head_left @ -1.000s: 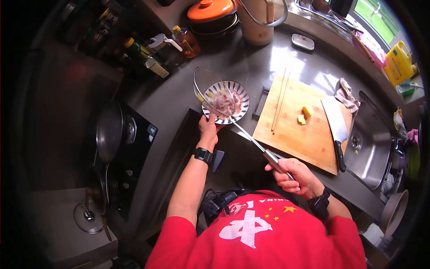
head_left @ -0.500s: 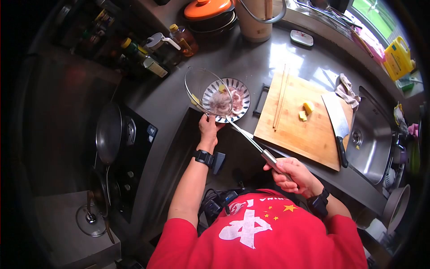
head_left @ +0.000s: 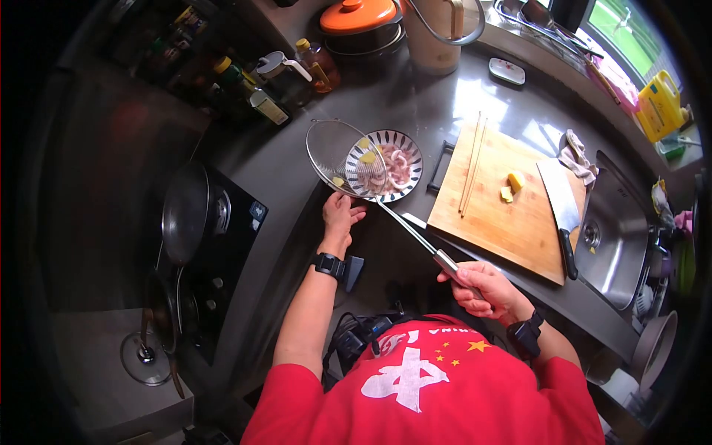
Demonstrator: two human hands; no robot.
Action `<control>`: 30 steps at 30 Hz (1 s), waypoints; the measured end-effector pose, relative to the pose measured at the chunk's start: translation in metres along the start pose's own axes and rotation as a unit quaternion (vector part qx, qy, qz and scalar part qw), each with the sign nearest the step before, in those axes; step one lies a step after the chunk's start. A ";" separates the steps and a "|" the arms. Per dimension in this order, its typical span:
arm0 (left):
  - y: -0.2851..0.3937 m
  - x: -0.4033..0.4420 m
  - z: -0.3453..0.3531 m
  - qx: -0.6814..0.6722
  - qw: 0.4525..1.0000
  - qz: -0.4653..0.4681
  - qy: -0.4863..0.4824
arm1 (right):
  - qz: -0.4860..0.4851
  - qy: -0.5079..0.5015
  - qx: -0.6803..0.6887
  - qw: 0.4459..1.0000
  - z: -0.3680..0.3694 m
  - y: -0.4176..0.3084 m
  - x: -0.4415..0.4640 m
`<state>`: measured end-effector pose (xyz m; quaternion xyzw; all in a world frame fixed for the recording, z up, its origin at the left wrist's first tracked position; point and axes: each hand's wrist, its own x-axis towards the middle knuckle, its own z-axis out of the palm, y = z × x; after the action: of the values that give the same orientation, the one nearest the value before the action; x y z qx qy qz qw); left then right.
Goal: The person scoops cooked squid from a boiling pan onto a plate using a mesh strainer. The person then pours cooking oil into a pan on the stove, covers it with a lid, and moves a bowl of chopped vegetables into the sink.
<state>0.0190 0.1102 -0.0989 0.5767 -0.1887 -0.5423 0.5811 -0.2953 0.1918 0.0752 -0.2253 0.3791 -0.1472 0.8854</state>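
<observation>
My right hand (head_left: 486, 289) is closed around the handle of a wire mesh strainer (head_left: 330, 148), which reaches left across the counter. Its round basket overlaps the left side of a white plate (head_left: 412, 178) with dark marks along the rim. Pale pink sliced meat (head_left: 397, 167) lies on the plate. Yellow pieces (head_left: 368, 157) show through the mesh; whether they lie in the strainer or on the plate, I cannot tell. Just below the basket's near rim is my left hand (head_left: 341, 221), fingers apart and apparently holding nothing; contact with the rim is unclear.
To the right, a wooden cutting board (head_left: 486, 241) carries chopsticks (head_left: 469, 178), yellow chunks (head_left: 512, 187) and a cleaver (head_left: 556, 200). Beyond it is a steel sink (head_left: 612, 230). Bottles (head_left: 267, 107) and an orange-lidded pot (head_left: 360, 16) stand behind. A pan (head_left: 185, 211) sits on the left hob.
The view has shifted slightly. Relative to the plate, the strainer has moved a little left, uncovering more meat. My left hand has moved slightly left and its fingers have spread.
</observation>
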 end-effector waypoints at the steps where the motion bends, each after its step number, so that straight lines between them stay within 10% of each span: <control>1: 0.000 -0.003 -0.002 0.005 1.000 -0.005 0.014 | -0.005 0.011 -0.013 1.000 0.000 0.001 0.000; 5: 0.009 -0.034 -0.011 0.085 0.994 -0.058 -0.031 | -0.022 0.009 -0.040 0.999 0.003 0.001 -0.003; 10: 0.048 -0.143 0.019 -0.007 0.944 -0.110 -0.310 | -0.042 0.029 -0.106 0.993 0.020 0.009 0.022; 22: 0.054 -0.161 0.013 -0.137 0.976 0.026 -0.168 | -0.092 -0.065 -0.334 0.936 0.043 -0.002 0.073; 30: 0.076 -0.184 -0.027 -0.053 0.988 0.055 -0.133 | -0.460 0.255 -0.631 0.570 -0.009 -0.116 0.202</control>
<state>0.0110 0.2592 0.0355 0.4566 -0.2665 -0.5910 0.6093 -0.1767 0.0029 0.0068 -0.8242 0.4313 -0.3089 0.1983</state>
